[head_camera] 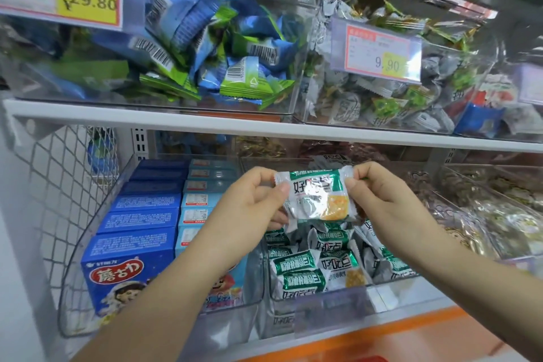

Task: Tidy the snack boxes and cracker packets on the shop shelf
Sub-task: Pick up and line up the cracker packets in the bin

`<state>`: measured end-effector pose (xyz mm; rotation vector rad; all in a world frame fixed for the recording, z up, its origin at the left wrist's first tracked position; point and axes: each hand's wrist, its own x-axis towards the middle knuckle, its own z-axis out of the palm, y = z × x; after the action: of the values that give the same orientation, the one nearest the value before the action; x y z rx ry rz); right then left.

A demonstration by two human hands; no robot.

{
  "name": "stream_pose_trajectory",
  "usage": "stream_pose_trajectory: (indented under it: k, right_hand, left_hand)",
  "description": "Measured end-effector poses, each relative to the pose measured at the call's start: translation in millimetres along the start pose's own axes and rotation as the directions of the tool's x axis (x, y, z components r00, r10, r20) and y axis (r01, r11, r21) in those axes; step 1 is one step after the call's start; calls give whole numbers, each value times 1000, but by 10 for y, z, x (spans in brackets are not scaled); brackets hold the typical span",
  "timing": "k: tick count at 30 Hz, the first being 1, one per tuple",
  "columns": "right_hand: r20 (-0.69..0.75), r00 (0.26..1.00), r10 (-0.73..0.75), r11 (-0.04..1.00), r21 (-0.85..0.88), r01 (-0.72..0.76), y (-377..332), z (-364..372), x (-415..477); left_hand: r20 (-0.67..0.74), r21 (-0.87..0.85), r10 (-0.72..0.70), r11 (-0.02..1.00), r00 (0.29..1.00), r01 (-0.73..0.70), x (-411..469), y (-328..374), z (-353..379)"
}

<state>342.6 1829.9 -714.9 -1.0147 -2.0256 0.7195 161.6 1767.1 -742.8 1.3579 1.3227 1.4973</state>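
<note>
with the left hand (252, 200) and right hand (379, 194) each pinching one crimped end of the silver-and-green foil cracker packet (317, 194) above the clear plastic bin (346, 295) of matching packets, lower it flat, label up, toward the bin's front edge.

Front access only: wire mesh (58, 179) closes the left side and the upper shelf board (176, 119) caps the top. There's an open gap between that board and the bin tops. Left hand (249, 200) and right hand (382, 194) fill it over the cracker bin (323, 300), pinching the held packet (317, 197). Snack boxes (138, 220) are packed tight, no finger gaps. Cracker packets (308, 267) are heaped loosely.
</note>
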Motion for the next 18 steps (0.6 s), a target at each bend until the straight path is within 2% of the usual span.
stream_pose_trajectory:
  k: [3,5,8,10,13,18]
  right_hand:
    - [23,987,160,981,109,-161,52,29,30]
    - [84,960,267,932,231,-279,87,43,45]
    - [179,897,405,737,517,-436,70,81,55]
    - [237,863,446,600,637,-485,34,93,66]
    - [306,826,474,500,678,-538,7,79,86]
    - [369,790,489,460,660,-593,-17,78,74]
  left_hand:
    - [187,-170,-142,970,972,175,-26,33,-10]
    - [205,-216,-186,949,961,230,-40,56,-40]
    - [162,-277,-246,918,956,283,-42,74,-75]
    - [151,-303,-257,907,954,292,-35,76,-87]
    - [139,-332,-264,896,955,296,-16,59,-102]
    - [162,-337,-272,888,949,312,3,47,-121]
